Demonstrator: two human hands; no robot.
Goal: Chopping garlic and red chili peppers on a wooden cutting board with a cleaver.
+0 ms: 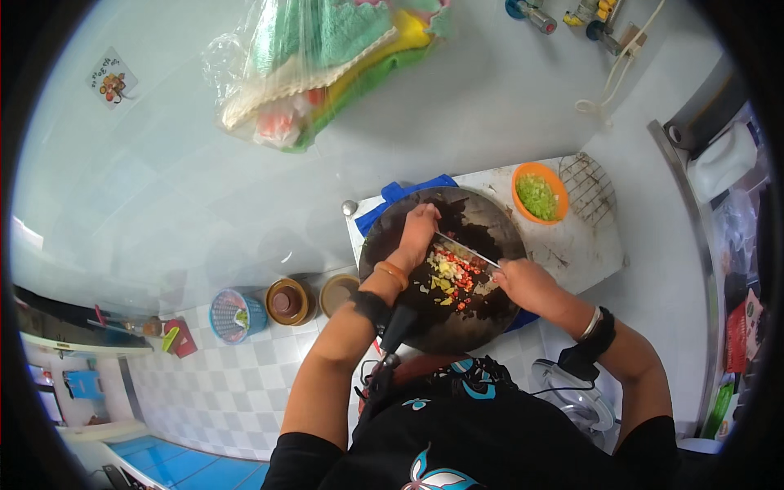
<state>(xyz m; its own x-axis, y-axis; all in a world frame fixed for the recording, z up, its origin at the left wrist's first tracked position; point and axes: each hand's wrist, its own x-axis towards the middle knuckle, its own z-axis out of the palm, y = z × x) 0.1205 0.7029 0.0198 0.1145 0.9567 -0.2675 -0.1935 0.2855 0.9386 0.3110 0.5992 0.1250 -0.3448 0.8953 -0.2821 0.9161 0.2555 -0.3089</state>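
A kitchen knife (468, 250) lies edge-on across a round, dark-stained chopping board (493, 214). My right hand (525, 285) grips its handle. At the far end of the blade, my left hand (420, 229) has its fingers closed on the tip; the exact finger contact is partly hidden. Under and beside the blade is a pile of chopped red chili (467, 278), with pale minced pieces, probably garlic (442, 264), mixed in. Yellowish-green chopped bits (442, 286) are spread on the near side of the pile.
Right of the board, an orange bowl (516, 184) of chopped green vegetable (538, 197) stands on a white tabletop (551, 245) beside a wire rack (588, 190). Blue cloth (404, 191) shows under the board. Left on the floor are a blue basket (228, 334) and brown jar (289, 301). A towel-filled plastic bag (318, 73) hangs ahead.
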